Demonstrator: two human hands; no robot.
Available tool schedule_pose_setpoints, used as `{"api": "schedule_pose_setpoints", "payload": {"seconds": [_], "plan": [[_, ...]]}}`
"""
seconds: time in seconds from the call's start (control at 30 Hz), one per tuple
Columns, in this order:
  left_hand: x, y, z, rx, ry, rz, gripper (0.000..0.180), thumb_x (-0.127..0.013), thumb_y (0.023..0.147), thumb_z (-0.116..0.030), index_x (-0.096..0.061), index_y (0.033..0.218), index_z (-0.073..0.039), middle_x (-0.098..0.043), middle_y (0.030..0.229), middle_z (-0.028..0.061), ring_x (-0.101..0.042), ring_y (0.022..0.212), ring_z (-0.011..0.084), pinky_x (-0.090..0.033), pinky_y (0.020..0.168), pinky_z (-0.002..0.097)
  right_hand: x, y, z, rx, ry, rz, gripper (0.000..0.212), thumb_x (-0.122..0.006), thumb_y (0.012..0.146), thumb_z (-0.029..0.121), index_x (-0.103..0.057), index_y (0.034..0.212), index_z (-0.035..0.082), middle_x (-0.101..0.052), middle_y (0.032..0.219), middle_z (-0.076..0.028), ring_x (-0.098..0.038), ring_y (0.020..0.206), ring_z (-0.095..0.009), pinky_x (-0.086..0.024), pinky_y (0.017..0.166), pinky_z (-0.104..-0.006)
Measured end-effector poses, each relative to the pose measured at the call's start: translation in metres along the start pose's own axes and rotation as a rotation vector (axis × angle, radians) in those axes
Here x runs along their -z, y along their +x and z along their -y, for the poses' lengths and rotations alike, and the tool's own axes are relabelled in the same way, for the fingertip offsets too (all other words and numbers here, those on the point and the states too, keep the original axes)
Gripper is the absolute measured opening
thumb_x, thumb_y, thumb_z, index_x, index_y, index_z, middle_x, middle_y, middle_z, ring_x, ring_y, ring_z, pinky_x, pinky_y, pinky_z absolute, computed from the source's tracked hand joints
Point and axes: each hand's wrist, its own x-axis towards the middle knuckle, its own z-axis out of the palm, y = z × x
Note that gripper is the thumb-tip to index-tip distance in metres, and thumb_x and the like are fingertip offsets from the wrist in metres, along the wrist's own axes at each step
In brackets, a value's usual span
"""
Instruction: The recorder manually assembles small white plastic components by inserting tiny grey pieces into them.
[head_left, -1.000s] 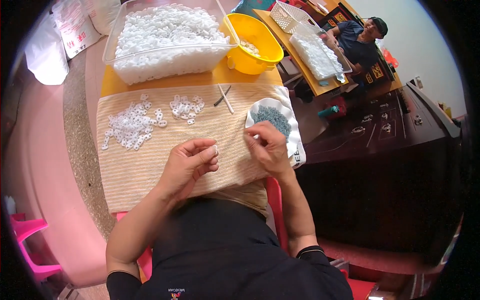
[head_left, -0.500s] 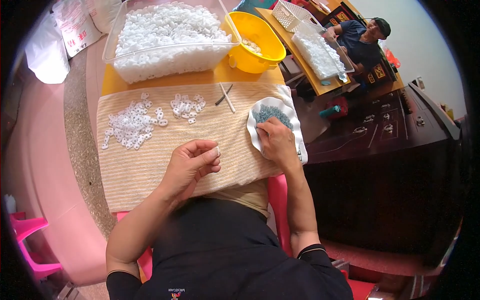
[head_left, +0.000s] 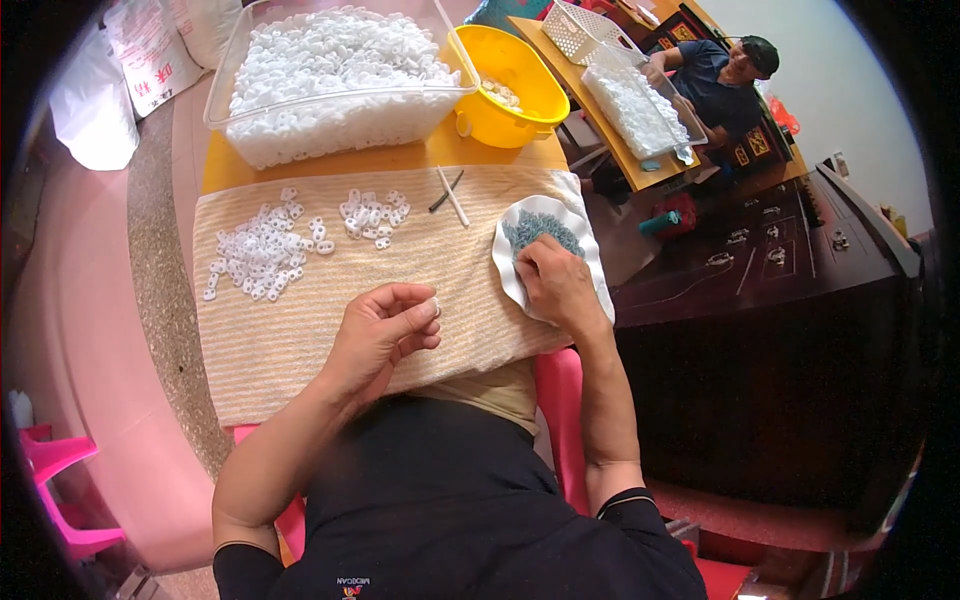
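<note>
Comparing against the frame from a second ago, I see the right hand (head_left: 556, 283) has moved off the striped cloth (head_left: 300, 330) and to the right of centre, where it now sits over the white dish (head_left: 510, 262), fingertips curled down into the pile of small blue-grey pieces (head_left: 535, 228); I can't tell whether it has pinched one yet. Half a second ago it was already on the dish, so that last change is small. Left hand (head_left: 380, 335) has barely shifted: it stays at frame centre, just above the cloth, thumb and fingers closed on a small white plastic piece (head_left: 436, 305) at the fingertips. Everything else matches the earlier frames. Two loose clusters of white pieces lie on the cloth, the bigger one (head_left: 262, 250) left of centre, the smaller one (head_left: 373, 213) to its right, well apart from both hands. Two thin sticks (head_left: 450, 193), one dark and one white, lie crossed near the top edge of the cloth. Clear bin of white pieces (head_left: 330, 80) and yellow bowl (head_left: 510, 90) sit along the top, unchanged. Another person (head_left: 715, 85) is seated at a table in the upper right.
</note>
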Motion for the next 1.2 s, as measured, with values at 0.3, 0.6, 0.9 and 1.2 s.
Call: {"api": "schedule_pose_setpoints", "payload": {"seconds": [0.3,0.6,0.9,1.2], "plan": [[0.000,0.001,0.003,0.003,0.013,-0.013,0.019,-0.067,0.087,-0.010,-0.060,0.103,-0.003,-0.064,0.085,0.0037,-0.063,0.075,0.0111,-0.056,0.069,0.0253,0.009,0.005,-0.002,-0.058,-0.013,-0.120,0.018,-0.067,0.082,0.014,-0.067,0.096,0.003,-0.063,0.088,-0.013,-0.063,0.083,-0.035,-0.050,0.072,-0.0399],[-0.002,0.000,0.002,0.012,0.020,-0.030,0.019,-0.067,0.087,-0.011,-0.061,0.103,-0.003,-0.064,0.085,0.0033,-0.063,0.075,0.0102,-0.056,0.068,0.0244,-0.004,0.006,-0.015,-0.064,0.071,-0.113,0.011,-0.062,0.085,0.015,-0.065,0.086,0.005,-0.061,0.090,-0.014,-0.062,0.081,-0.035,-0.050,0.072,-0.0429],[-0.001,0.001,0.002,0.012,0.029,-0.029,0.018,-0.067,0.087,-0.011,-0.061,0.103,-0.003,-0.064,0.086,0.0035,-0.063,0.076,0.0105,-0.056,0.068,0.0249,-0.002,0.001,-0.017,-0.045,0.180,-0.131,0.012,-0.060,0.086,0.015,-0.063,0.086,0.004,-0.060,0.088,-0.016,-0.061,0.081,-0.035,-0.049,0.072,-0.0415],[-0.001,0.000,0.005,0.020,0.026,-0.036,0.017,-0.066,0.087,-0.010,-0.061,0.102,-0.003,-0.064,0.085,0.0039,-0.062,0.075,0.0108,-0.056,0.068,0.0247,0.003,-0.003,-0.015,-0.070,0.292,-0.126,0.007,-0.061,0.084,0.005,-0.061,0.088,-0.002,-0.060,0.083,-0.015,-0.060,0.077,-0.028,-0.047,0.069,-0.0337]]}}
